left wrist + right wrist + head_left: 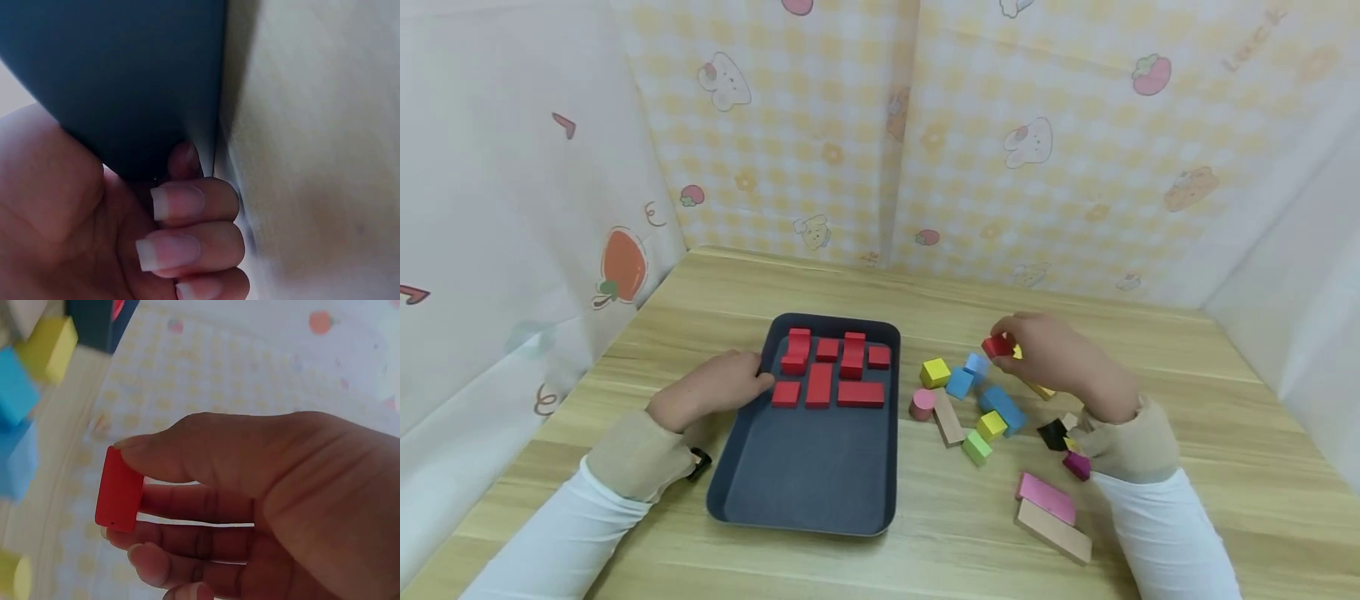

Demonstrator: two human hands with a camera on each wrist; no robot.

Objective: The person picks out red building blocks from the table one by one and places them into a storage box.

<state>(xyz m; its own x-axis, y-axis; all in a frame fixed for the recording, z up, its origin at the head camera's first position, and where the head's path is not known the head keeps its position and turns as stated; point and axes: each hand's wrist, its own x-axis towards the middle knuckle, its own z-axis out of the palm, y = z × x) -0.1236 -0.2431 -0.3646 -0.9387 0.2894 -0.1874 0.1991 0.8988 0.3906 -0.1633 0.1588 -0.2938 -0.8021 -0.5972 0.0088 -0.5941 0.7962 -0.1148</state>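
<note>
My left hand [711,389] holds the left rim of a dark rectangular tray [805,483]. In the left wrist view its fingers [200,240] curl beside the tray wall [125,69]. Several red blocks [820,383], square and oblong, lie in the tray's far half. Over the right side of the table, my right hand [1060,358] pinches a small red block [119,490] between thumb and fingertips. Yellow and tan pieces [1041,389] show just below that hand, partly hidden by it.
Right of the tray lie blue blocks [1002,410], yellow blocks [936,372], a green block [977,448], a pink cylinder [922,404] and a wooden plank [949,418]. Nearer me are a pink plank [1047,497] and another wooden plank [1054,532]. Black [1054,435] and magenta [1077,466] pieces lie beside the right sleeve.
</note>
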